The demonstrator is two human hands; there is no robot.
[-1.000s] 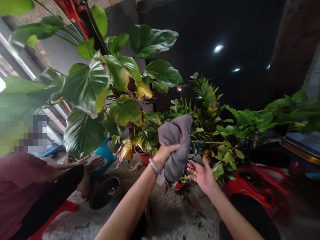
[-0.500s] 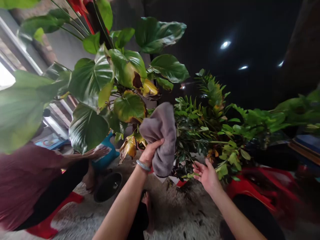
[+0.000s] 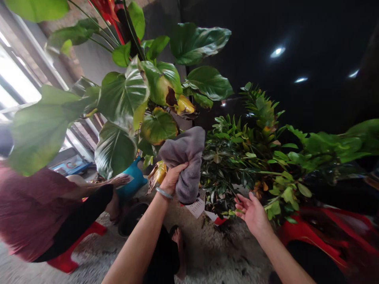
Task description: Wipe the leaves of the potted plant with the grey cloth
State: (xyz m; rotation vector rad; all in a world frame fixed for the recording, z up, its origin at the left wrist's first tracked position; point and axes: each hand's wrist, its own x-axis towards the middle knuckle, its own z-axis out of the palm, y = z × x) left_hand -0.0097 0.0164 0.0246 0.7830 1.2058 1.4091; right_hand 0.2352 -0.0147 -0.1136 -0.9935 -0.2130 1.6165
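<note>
Left hand (image 3: 174,177) clenched; right hand (image 3: 251,212) loosely curled.

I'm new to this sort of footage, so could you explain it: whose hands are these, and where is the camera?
No machine here: these are a person's bare hands, filmed by a camera worn on that person's head, looking forward and down. The left hand grips a bunched grey cloth. The right hand reaches to the leafy plants; whether it pinches a stem is unclear. At the left, another person sits on a red stool, and a dark tub stands on the rough floor.
</note>
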